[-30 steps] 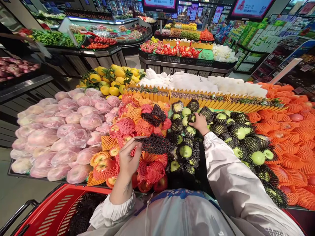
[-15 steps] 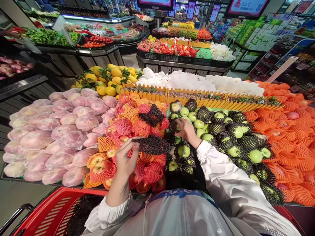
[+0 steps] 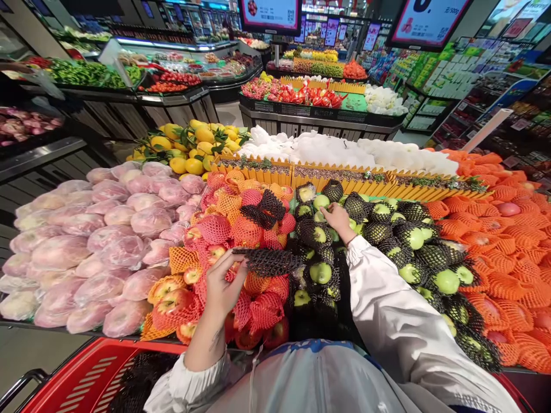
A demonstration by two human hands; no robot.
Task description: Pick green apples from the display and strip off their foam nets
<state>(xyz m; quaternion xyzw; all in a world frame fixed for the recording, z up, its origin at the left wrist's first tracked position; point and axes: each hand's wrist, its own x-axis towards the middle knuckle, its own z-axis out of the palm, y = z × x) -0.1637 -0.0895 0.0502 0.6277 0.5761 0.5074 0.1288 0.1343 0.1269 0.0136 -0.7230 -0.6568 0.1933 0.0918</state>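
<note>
My left hand [image 3: 226, 281] pinches a black foam net sleeve [image 3: 271, 262] by one end, holding it flat above the red apples in pink and orange nets [image 3: 217, 229]. My right hand [image 3: 338, 221] reaches into the green apples, its fingers curled at a bare green apple [image 3: 319, 217] that it partly hides. Just below the right hand sits a green apple in a black net [image 3: 313, 234]. Another loose black net [image 3: 263, 209] lies on the red apples.
Plastic-wrapped pink apples [image 3: 86, 223] fill the left, and orange-netted fruit [image 3: 508, 241] the right. A yellow picket edging [image 3: 344, 179] runs behind. At the lower left stands a red basket [image 3: 81, 378] with black nets inside. Yellow fruit [image 3: 202, 137] is at the back.
My right hand has left the black-netted apple and moved a little right and away from me, to a bare green apple. My left hand stays nearly in place with the net sleeve.
</note>
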